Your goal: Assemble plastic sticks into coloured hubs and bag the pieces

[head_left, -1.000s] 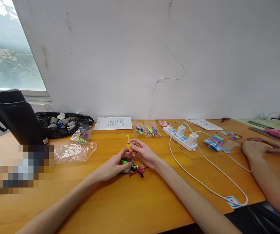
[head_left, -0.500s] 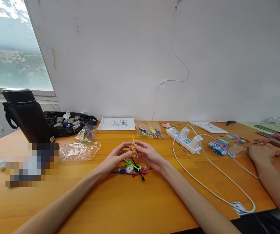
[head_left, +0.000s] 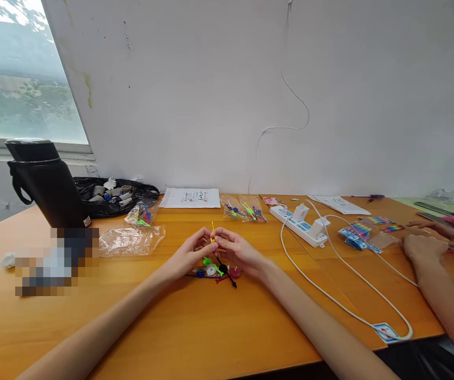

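Between my hands a yellow plastic spinner arrow (head_left: 213, 230) is held upright, turned nearly edge-on. My left hand (head_left: 194, 252) pinches it from one side with thumb and fingertips. From the other side, my right hand (head_left: 239, 249) closes thumb and fingers on it. Just below lie a black spinner arrow (head_left: 233, 282), a green spinner arrow (head_left: 208, 262), a white round piece (head_left: 211, 270), a red round piece (head_left: 234, 272) and a blue spinner arrow (head_left: 200, 274). My hands partly cover this pile.
A black bottle (head_left: 48, 184) stands left, before a black bag (head_left: 139, 192) of odds and ends. Bagged spinner parts (head_left: 244, 209) and a white envelope (head_left: 190, 198) lie at the back. Right are a power strip (head_left: 300, 227), cables and another person's hands (head_left: 426, 245).
The yellow spinner arrow has turned from face-on to nearly edge-on. My fingers have drawn closer together around it. The view has shifted slightly.
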A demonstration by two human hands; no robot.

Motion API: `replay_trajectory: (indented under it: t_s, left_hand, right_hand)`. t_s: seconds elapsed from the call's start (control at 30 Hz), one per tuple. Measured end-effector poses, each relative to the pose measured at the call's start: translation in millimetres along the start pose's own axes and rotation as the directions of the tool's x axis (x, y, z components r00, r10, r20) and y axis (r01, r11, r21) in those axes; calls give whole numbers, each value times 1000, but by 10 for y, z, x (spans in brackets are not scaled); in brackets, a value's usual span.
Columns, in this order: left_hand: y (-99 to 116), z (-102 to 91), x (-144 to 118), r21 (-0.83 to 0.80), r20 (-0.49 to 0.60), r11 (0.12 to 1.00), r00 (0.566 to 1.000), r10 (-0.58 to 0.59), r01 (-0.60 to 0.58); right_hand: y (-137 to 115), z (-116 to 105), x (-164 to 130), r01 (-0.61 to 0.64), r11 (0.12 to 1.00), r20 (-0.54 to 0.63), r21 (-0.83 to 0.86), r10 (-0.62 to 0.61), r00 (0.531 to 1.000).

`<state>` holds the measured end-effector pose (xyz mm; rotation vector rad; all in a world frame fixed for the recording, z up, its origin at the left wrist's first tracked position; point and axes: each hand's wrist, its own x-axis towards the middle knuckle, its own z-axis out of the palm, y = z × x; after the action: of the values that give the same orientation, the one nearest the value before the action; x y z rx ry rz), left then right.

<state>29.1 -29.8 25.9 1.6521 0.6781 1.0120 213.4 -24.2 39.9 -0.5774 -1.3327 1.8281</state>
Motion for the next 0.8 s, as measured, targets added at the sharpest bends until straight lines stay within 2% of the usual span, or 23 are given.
replay_trajectory:
  t_s: [0.17, 0.5, 0.63, 0.8]
  left_hand:
    - [-38, 17, -8, 100, 26, 995, 1000, 17, -20]
    - [10, -33, -6, 315, 18, 948, 999, 33, -37]
    - [18, -54, -14, 333, 53, 942, 998, 21, -38]
    - [64, -63, -26, 257, 135, 966, 991, 5, -40]
  right_hand:
    - [25, -7, 26, -89, 996, -38, 6, 89, 995]
    - [6, -3, 25, -120, 993, 29, -25, 120, 992]
    - [15, -23, 15, -137, 990, 53, -23, 138, 989]
    - [32, -70, 3, -150, 988, 94, -39, 153, 984]
